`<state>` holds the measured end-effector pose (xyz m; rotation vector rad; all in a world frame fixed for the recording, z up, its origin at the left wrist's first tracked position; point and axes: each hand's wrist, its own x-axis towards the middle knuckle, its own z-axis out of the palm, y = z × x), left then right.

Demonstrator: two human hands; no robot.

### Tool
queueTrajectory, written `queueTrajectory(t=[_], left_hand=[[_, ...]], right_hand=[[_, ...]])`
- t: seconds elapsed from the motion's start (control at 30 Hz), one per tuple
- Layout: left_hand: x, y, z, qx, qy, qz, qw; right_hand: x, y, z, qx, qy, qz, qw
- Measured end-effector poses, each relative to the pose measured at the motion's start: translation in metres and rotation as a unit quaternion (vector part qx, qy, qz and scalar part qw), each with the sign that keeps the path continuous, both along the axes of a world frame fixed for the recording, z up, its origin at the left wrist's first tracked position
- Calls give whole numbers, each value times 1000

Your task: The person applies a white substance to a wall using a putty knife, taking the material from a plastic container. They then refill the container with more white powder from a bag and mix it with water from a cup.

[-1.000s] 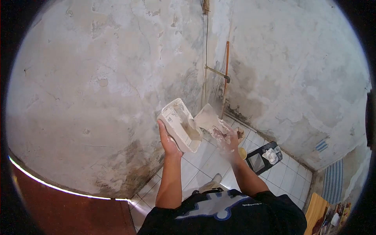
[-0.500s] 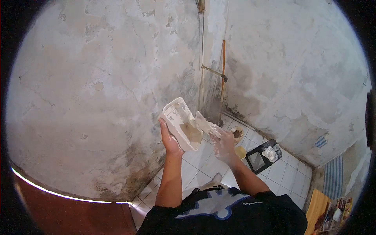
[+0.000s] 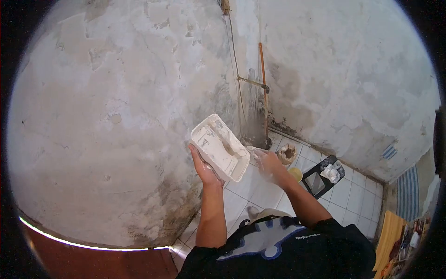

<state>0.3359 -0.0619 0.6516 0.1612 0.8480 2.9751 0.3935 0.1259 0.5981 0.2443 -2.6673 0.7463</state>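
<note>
A white plastic tray (image 3: 239, 168), its inside smeared with white and greyish putty, is tilted in front of me. My left hand (image 3: 206, 171) is wrapped round its lower left side, thumb along the near rim. My right hand (image 3: 274, 166), dusty with putty, is closed on a putty-coated putty knife (image 3: 253, 151) beside the tray's right end. Part of the knife is hidden by the tray's edge and the fingers.
Stained, patchy plaster walls (image 3: 116, 116) meet in a corner with an orange pipe (image 3: 262, 65). On the tiled floor stand an opened bag (image 3: 287, 154), a yellowish container (image 3: 295, 174) and a black stool (image 3: 316, 185) bearing a white bundle (image 3: 331, 173). A wooden board (image 3: 389, 237) is at lower right.
The putty knife has dropped from above the tray's right edge to beside its end. The greyish putty patch inside the tray looks smaller. My view has shifted slightly.
</note>
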Motion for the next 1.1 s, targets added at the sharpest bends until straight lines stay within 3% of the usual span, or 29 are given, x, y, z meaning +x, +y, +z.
queueTrajectory(t=[0.13,0.17,0.2,0.27,0.33,0.37,0.43,0.47,0.53,0.57,0.6,0.67,0.73,0.8,0.9,1.03,1.1], left_hand=[[-10,-2,-13,3,18,13,1000],[-14,-6,-16,-4,4,33,999],[-18,-9,-18,-9,-9,52,999],[-29,-9,-22,-13,4,75,997],[-42,-11,-31,14,13,69,997],[-51,-11,-35,4,-2,87,996],[-62,-7,-39,-8,2,93,996],[-70,-4,-39,-14,4,94,995],[-88,4,-40,-28,-13,113,993],[-97,11,-40,-33,-30,127,991],[-108,17,-40,-38,-33,133,990],[-129,32,-42,-1,-66,127,990],[-151,45,-53,-38,-45,131,990],[-169,58,-58,-79,-19,132,988],[-193,80,-61,-150,12,169,974],[-209,92,-70,-155,-11,203,967],[-208,97,-73,-163,-16,213,963]], right_hand=[[-11,35,-13,-104,-40,29,993],[-25,47,-42,-432,-59,84,896],[-38,55,-57,-708,-73,131,691],[-65,68,-47,-693,-129,110,701],[-94,75,-50,-774,-106,96,617],[-109,79,-52,-776,-108,101,614],[-140,90,-57,-825,-112,221,508],[-159,93,-60,-827,-114,224,503],[-201,94,-65,-765,-141,85,623],[-221,97,-65,-798,-153,64,579],[-242,99,-65,-799,-160,65,575],[-286,108,-82,-769,-94,33,632],[-335,124,-112,-767,-83,63,633],[-379,128,-120,-731,-50,-62,678],[-456,136,-159,-693,-73,-145,702],[-537,131,-215,-732,-99,-197,644],[-561,126,-244,-791,-169,-252,532]])
